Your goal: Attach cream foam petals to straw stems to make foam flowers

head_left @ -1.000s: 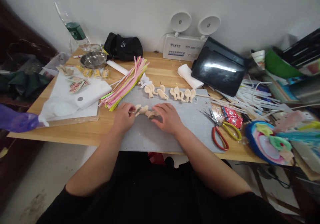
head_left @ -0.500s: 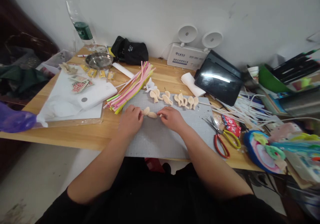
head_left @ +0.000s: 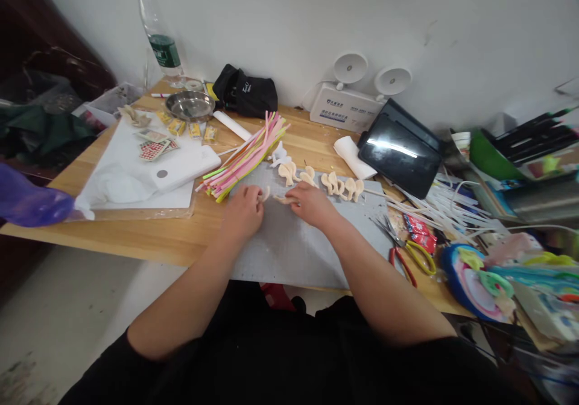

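Observation:
My left hand (head_left: 245,212) is closed over the grey cutting mat (head_left: 294,251), fingers pinching a short beige fuzzy piece (head_left: 266,193) whose end curves up past the fingertips. Across a small gap, my right hand (head_left: 313,205) is closed on another beige fuzzy piece (head_left: 283,200), which points toward the left hand. Much of both pieces is covered by my fingers. Behind the hands, several beige looped fuzzy shapes (head_left: 332,183) lie in a row along the mat's far edge. A bundle of pink, yellow and orange chenille stems (head_left: 246,161) lies just beyond my left hand.
To the right lie red- and yellow-handled pliers (head_left: 418,257), red packets (head_left: 420,234) and white stems (head_left: 456,203). A black tray-like object (head_left: 400,146) leans by a white emergency light (head_left: 346,108). At the left are a metal bowl (head_left: 190,105), water bottle (head_left: 163,49) and white device (head_left: 187,169).
The beige looped shape that spanned both hands is no longer seen between them; each hand now has a beige piece with a gap between. The view has shifted slightly.

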### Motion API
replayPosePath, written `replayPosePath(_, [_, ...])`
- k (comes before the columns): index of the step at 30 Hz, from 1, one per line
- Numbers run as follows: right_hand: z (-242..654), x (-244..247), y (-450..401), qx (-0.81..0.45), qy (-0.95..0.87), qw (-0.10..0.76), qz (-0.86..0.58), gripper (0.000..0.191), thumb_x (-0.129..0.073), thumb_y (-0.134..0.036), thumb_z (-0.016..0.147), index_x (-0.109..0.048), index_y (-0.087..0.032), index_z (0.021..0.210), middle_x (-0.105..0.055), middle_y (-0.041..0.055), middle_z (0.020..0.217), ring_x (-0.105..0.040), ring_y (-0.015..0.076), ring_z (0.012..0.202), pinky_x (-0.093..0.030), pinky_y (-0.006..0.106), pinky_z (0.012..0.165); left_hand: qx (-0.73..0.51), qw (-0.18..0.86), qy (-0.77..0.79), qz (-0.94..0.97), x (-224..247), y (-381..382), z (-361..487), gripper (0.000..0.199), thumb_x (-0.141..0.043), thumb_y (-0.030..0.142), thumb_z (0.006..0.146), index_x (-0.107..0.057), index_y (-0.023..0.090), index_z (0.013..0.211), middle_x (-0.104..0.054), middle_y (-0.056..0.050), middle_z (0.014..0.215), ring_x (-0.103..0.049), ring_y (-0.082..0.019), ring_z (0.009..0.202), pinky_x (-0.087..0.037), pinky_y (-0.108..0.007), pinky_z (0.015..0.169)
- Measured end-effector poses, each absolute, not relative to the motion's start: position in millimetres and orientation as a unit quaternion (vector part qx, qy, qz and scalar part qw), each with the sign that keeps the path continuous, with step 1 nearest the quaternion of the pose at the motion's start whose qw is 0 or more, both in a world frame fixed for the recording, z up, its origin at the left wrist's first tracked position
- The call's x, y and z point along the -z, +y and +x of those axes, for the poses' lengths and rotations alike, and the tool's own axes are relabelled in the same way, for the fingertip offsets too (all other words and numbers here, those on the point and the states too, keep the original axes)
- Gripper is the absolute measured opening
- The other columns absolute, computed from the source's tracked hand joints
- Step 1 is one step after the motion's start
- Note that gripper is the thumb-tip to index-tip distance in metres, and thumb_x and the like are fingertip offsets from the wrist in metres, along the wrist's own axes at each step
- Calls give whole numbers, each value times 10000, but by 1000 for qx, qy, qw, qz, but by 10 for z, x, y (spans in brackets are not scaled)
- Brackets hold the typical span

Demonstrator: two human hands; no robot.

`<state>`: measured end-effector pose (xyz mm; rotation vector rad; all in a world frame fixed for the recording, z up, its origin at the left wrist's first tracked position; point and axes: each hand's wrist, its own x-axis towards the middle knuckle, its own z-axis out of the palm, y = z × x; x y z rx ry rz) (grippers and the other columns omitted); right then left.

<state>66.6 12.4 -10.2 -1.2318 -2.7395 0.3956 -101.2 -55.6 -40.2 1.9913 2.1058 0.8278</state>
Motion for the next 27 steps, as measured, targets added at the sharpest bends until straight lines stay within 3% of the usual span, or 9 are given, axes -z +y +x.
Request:
replayPosePath(6, [543, 2, 218, -215, -940, -14, -264, 269, -494, -97, 682, -671, -200, 856, -633, 24, 853, -556, 135, 803, -390, 228, 733, -310, 82, 677, 663, 426, -532, -1062, 110, -488, 208, 732, -520, 174, 831, -513, -69, 880, -526, -184, 820, -437, -301, 733])
replayPosePath(11, [370, -34, 295, -223, -914, -76, -329, 207, -556, -210, 663, -666, -190, 837, -661, 19, 765, -556, 132, 677, -349, 214, 564, -318, 111, 650, 681, 441, -524, -1086, 190, -427, 233, 778, -537, 177, 923, -530, -71, 945, -526, -174, 857, -431, -298, 768])
replayPosePath(14, [386, -45, 362, -202, -904, -32, -375, 188, -602, -252, 635, -652, -173, 799, -661, 30, 783, -553, 138, 695, -337, 214, 564, -307, 119, 631, 703, 419, -521, -1086, 251, -468, 318, 762, -547, 195, 966, -518, -72, 982, -507, -188, 907, -420, -313, 795])
replayPosePath(18, [429, 7, 381, -214, -872, 30, -439, 128, -594, -274, 669, -628, -170, 736, -646, 13, 719, -535, 113, 649, -326, 204, 550, -267, 101, 622, 729, 367, -541, -1063, 293, -571, 407, 665, -579, 197, 869, -490, -73, 967, -483, -209, 899, -404, -345, 802])
replayPosePath(22, [446, 32, 331, -243, -863, 52, -440, 135, -580, -292, 699, -617, -167, 733, -635, 11, 719, -526, 107, 656, -329, 204, 565, -257, 63, 627, 733, 310, -594, -1020, 242, -587, 403, 639, -579, 192, 759, -488, -66, 945, -452, -216, 913, -372, -363, 833])
replayPosePath(27, [772, -56, 287, -173, -844, 175, -477, 171, -482, -279, 779, -606, -165, 749, -605, 22, 766, -505, 102, 667, -342, 218, 615, -206, 42, 645, 735, 277, -631, -952, 179, -609, 375, 613, -567, 202, 610, -500, -52, 968, -418, -248, 931, -344, -419, 814])
